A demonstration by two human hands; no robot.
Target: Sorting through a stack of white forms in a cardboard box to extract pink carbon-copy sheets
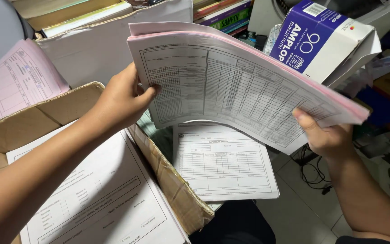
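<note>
Left hand: we see our left hand (120, 101) gripping the left edge of a stack of forms (240, 86), thumb on the top sheet and fingers curled behind.
Right hand: our right hand (326, 135) holds the stack's lower right corner, thumb pressed on the printed face, fingers underneath.
Stack of forms: it hangs in the air between both hands, bowed upward in the middle; the top sheet is white with a ruled grid, and pink sheets show along the upper edge.
Cardboard box: an open brown cardboard box (177, 190) sits below our left arm, with a large white printed sheet (104, 203) lying in it.
Lower pile: a pile of white forms (224, 162) lies just right of the box, beneath the held stack; what it rests on we cannot tell.
Pink sheet: a pink form (14, 83) leans at the far left, behind the box flap.
Envelope box: a blue and white carton (326, 38) stands tilted behind the stack at upper right.
Books: book spines (224, 16) line up at the top, partly hidden.
Floor: pale tiles (303, 203) with black cables (312, 171) show at lower right.
</note>
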